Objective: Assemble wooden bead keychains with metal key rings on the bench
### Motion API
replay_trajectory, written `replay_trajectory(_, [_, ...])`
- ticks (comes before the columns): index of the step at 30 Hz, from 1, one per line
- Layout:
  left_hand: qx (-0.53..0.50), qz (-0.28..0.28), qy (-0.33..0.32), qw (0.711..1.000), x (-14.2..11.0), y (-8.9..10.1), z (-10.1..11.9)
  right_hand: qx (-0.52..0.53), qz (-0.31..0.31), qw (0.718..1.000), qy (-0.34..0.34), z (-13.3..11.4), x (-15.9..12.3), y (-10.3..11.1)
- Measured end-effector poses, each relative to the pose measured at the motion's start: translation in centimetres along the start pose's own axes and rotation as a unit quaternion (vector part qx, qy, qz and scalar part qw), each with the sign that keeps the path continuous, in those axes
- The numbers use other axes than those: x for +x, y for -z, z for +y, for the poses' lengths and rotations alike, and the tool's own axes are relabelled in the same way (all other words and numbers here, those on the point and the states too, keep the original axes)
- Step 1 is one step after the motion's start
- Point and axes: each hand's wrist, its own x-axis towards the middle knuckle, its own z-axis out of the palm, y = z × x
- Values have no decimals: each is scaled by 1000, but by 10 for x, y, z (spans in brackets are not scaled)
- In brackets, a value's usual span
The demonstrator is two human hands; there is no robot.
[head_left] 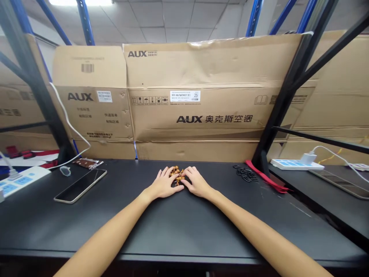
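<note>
A small heap of brown and amber beads (177,172), seemingly strung together, lies on the black tabletop between my two hands. My left hand (164,184) rests palm down on the left side of the heap. Its fingers are apart and stretched forward, with the index finger touching the beads and the thumb in front of them. From the other side my right hand (196,183) reaches in with bent fingers, its index finger and thumb closed on the edge of the beads. Both hands partly cover the heap, so its full shape is hidden.
Cardboard boxes (219,146) wall off the back of the black table (184,231). On the left lie a phone (80,186), a small packet (88,163) and a power strip (24,181). Black rings (246,173) and a red strap (266,177) lie right, beside a black post (284,96).
</note>
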Motion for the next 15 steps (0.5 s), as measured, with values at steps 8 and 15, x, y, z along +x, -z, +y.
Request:
replay_trajectory(8, [-25,149,-53,987,3,3,11,83,75,993,-41,-2,1,2])
replay_trajectory(15, [-67,167,-56,982,9,-4,15,121,63,988,-70,-4,4,4])
